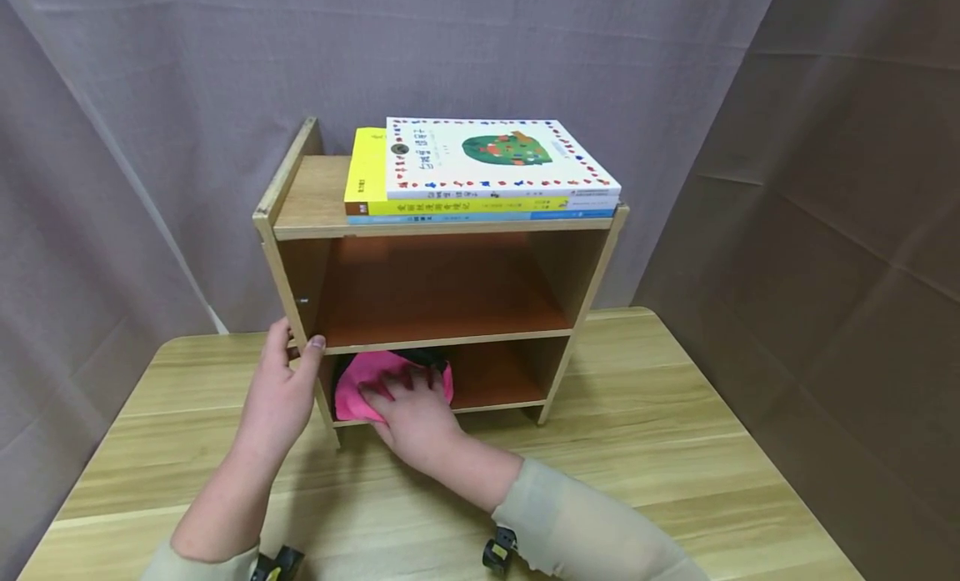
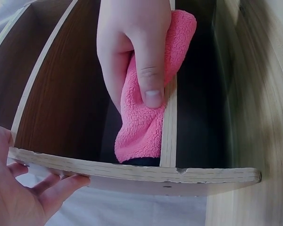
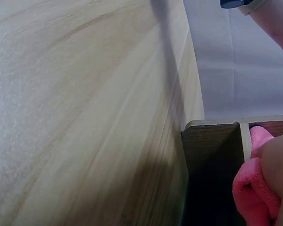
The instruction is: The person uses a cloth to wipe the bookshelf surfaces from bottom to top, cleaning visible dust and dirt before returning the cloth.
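Note:
A small wooden shelf unit [image 1: 442, 339] stands on the table. My left hand [image 1: 281, 393] grips its left side panel, thumb on the front edge and fingers around the outer face; the left wrist view shows these fingers along the panel [image 2: 132, 170]. On the lowest shelf lies a pink fluffy cloth [image 1: 356, 389] with a dark part behind it. My right hand [image 1: 416, 414] holds the cloth with fingers spread over it at the left end of that shelf. In the left wrist view, its thumb presses the cloth near the board's front edge [image 2: 169, 136].
Several books lie stacked on top of the unit, a white one [image 1: 502, 156] uppermost, a yellow one [image 1: 363, 168] beneath. The middle shelf [image 1: 442, 289] sits above the right hand. Grey curtains [image 1: 480, 56] hang behind and beside the wooden table [image 1: 675, 448].

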### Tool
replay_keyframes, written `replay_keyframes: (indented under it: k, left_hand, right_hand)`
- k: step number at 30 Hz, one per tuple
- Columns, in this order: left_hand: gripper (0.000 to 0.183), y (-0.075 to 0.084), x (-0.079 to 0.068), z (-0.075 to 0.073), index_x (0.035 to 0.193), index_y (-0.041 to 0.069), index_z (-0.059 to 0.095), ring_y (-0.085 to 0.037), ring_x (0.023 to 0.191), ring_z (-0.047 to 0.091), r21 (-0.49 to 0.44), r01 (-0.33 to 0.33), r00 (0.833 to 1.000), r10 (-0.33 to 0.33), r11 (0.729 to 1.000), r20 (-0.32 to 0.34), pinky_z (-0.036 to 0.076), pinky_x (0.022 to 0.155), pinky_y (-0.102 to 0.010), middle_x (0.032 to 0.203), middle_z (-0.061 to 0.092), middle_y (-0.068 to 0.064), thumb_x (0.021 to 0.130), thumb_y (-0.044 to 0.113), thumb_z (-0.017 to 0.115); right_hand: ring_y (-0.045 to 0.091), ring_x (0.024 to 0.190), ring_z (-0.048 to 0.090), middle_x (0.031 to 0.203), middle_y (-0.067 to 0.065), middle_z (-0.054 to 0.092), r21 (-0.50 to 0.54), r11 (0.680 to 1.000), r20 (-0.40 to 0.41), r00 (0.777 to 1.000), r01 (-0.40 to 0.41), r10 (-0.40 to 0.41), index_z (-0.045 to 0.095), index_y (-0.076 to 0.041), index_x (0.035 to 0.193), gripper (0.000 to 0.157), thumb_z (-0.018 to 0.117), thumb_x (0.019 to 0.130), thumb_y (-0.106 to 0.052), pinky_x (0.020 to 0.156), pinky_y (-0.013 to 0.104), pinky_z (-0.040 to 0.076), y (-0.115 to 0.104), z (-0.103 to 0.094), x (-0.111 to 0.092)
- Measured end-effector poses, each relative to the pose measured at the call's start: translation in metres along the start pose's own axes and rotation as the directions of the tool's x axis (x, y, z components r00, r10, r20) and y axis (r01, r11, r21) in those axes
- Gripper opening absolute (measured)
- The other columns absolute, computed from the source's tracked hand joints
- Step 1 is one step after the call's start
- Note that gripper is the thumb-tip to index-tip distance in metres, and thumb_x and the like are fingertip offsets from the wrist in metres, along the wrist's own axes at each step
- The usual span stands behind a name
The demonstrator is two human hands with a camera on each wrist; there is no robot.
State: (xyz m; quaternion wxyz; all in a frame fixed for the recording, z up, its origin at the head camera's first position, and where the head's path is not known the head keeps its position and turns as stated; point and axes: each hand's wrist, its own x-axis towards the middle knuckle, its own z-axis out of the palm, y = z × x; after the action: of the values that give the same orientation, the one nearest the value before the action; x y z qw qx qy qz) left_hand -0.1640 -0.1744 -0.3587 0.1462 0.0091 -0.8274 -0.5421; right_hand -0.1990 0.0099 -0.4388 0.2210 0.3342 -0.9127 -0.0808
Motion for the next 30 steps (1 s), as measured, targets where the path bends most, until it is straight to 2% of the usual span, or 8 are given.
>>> replay_keyframes:
  k: [6,12,19,24,30]
  left_hand:
    - [0.049,0.0,0.0,-0.001,0.146,0.019,0.037,-0.033,0.124,0.047,0.007,0.005,1.0,-0.005,1.0,-0.003,0.045,0.088,-0.05,0.145,0.041,-0.011,0.104,0.044,0.043]
    - [0.048,0.0,0.001,-0.001,0.144,0.018,0.038,-0.032,0.123,0.048,0.014,0.009,1.0,-0.009,1.0,-0.002,0.045,0.087,-0.048,0.144,0.042,-0.011,0.104,0.045,0.043]
    - [0.049,0.0,0.002,0.001,0.144,0.019,0.038,-0.032,0.123,0.047,0.012,0.006,1.0,-0.005,1.0,-0.004,0.045,0.087,-0.049,0.144,0.042,-0.01,0.104,0.046,0.043]
    - [0.05,0.001,0.001,0.0,0.144,0.019,0.038,-0.032,0.124,0.047,0.016,0.007,1.0,-0.007,1.0,-0.002,0.045,0.088,-0.05,0.144,0.042,-0.01,0.103,0.047,0.044]
    - [0.05,-0.001,0.002,0.001,0.144,0.018,0.039,-0.032,0.124,0.048,0.02,-0.01,1.0,0.01,1.0,-0.02,0.044,0.09,-0.05,0.143,0.043,-0.01,0.103,0.046,0.044]
  right_hand:
    - [0.028,0.113,0.059,0.129,-0.009,0.061,0.008,1.0,-0.095,0.995,-0.004,0.005,0.062,-0.04,0.13,0.034,0.063,0.096,-0.042,0.092,0.052,0.05,0.0,0.002,0.001]
    - [0.024,0.104,0.063,0.12,-0.012,0.066,0.056,0.997,-0.168,0.984,-0.049,0.057,0.067,-0.036,0.121,0.028,0.068,0.093,-0.033,0.088,0.049,0.051,0.0,0.005,0.003]
    - [0.022,0.104,0.065,0.116,-0.013,0.068,0.152,0.982,-0.154,0.979,-0.108,0.132,0.069,-0.034,0.118,0.027,0.071,0.091,-0.034,0.089,0.047,0.05,0.005,-0.002,0.006]
    - [0.022,0.11,0.065,0.119,-0.011,0.069,0.261,0.953,-0.133,0.972,-0.156,0.196,0.069,-0.029,0.122,0.028,0.068,0.095,-0.031,0.092,0.046,0.051,0.009,-0.009,0.011]
    - [0.021,0.112,0.064,0.123,-0.005,0.068,0.34,0.921,-0.11,0.964,-0.191,0.241,0.067,-0.026,0.126,0.029,0.062,0.098,-0.03,0.09,0.043,0.053,0.011,-0.013,0.015]
